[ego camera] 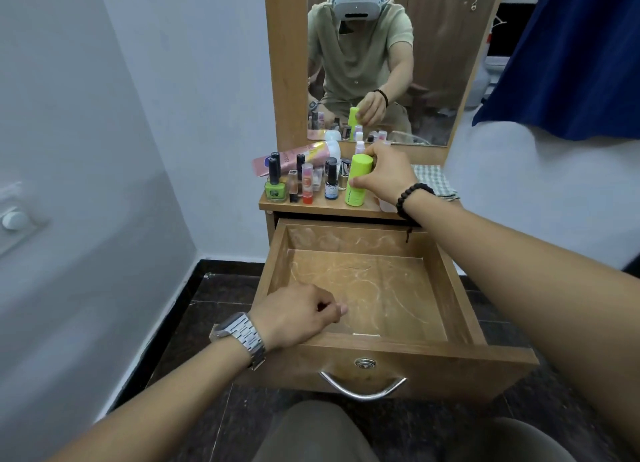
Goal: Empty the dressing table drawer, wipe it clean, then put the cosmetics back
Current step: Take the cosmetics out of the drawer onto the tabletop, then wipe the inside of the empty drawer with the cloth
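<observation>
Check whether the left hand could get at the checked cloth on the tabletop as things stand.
Probably not easily: the checked cloth lies behind the right hand and forearm, which grips the green bottle; left hand sits at the drawer.

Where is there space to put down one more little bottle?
The pulled-out wooden drawer has a bare floor between its four walls. The wooden tabletop shows a bare strip along its front edge, right of the lime-green cylindrical bottle. Left of it, small nail-polish bottles stand packed closely, with a pink tube behind.
</observation>
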